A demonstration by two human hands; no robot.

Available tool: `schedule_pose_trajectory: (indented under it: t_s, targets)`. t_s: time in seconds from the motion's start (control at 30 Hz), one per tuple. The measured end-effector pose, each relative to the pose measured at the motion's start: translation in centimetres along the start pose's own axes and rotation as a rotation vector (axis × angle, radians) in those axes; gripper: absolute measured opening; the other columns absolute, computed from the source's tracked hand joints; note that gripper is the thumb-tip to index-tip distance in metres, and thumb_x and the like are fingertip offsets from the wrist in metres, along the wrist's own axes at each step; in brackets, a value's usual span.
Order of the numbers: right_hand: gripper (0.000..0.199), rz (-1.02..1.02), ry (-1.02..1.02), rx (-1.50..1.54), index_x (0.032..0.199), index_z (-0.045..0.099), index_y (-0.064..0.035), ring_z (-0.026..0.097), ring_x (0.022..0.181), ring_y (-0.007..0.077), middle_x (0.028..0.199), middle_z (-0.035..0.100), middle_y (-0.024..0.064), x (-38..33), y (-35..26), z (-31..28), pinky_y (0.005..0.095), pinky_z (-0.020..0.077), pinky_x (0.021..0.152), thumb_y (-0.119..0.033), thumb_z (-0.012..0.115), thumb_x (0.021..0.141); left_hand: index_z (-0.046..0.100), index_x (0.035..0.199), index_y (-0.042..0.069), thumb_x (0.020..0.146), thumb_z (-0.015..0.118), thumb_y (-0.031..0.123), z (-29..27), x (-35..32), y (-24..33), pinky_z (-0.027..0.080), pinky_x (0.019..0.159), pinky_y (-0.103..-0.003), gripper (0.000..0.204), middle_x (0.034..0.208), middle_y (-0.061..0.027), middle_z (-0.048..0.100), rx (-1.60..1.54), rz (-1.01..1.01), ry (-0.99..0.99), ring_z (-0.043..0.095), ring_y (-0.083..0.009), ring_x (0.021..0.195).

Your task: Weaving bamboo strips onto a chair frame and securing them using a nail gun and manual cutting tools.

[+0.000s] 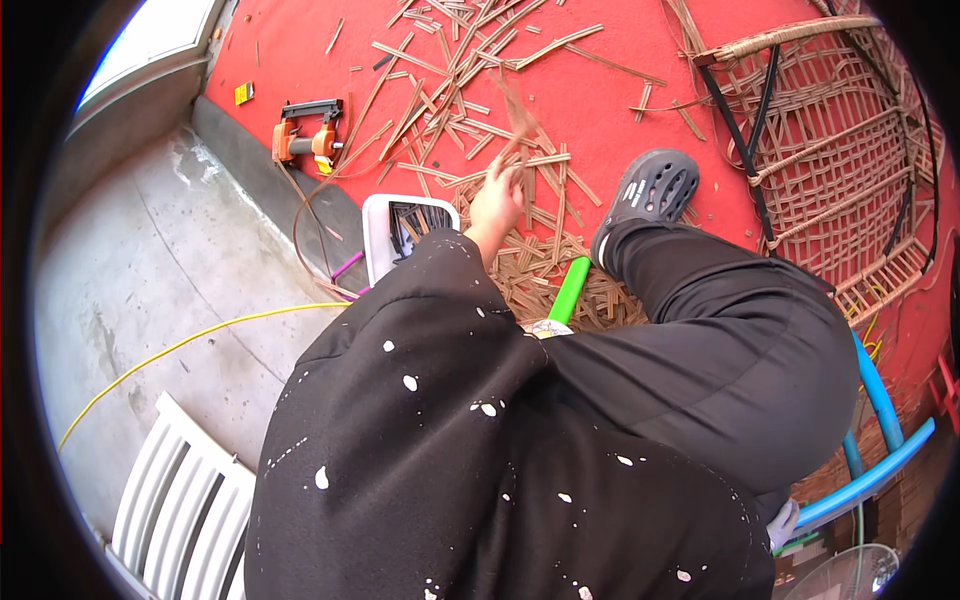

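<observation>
"What is the left hand [497,205] doing?"

"Brown strips [520,122] are blurring at its fingertips; gripping or releasing, I cannot tell. A possible right hand [783,526] beside the blue bar [868,486] isn't revealing its grip."

"Handling tip?"

"Keeping ends aligned is probably helping; loose strips [605,302] are littering the red floor [300,60] ahead."

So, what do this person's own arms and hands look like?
The left hand is ungloved, coming out of a loose black sleeve marked with scattered, irregular white splotches and tiny specks. No cables show on that arm. The right hand cannot be made out clearly here.
</observation>
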State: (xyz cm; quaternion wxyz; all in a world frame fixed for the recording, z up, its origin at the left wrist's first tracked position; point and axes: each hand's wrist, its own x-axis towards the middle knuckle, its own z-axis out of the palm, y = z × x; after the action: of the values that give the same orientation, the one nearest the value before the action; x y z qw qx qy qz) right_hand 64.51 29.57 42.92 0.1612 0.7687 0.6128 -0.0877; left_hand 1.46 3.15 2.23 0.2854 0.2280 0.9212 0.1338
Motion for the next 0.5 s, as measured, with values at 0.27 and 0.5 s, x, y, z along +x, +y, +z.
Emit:
schedule_pose_trajectory:
  t_s: [0.27,0.5]
  targets:
    - [0.041,-0.014,0.014,0.014,0.118,0.057,0.006,0.055,0.108,0.0282,0.118,0.061,0.0188,0.1,1.0,0.3,0.036,0.0396,0.099,-0.029,0.049,0.098,0.065,0.106,0.011,0.089,0.056,0.027,-1.0,-0.1,-1.4,0.051,0.077,-0.046,0.025,0.091,-0.0191,0.067,-0.109,0.0,-0.034,0.064,-0.0376,0.087]
    - [0.041,0.009,-0.011,0.021,0.119,0.057,0.006,0.055,0.109,0.0289,0.119,0.061,0.0186,0.1,0.7,0.3,0.036,0.0392,0.099,-0.029,0.049,0.098,0.068,0.103,0.009,0.085,0.061,0.027,-2.0,3.4,-5.7,0.051,0.081,-0.04,0.026,0.094,-0.0172,0.069,-0.204,-0.405,0.154,0.066,-0.0323,0.091]
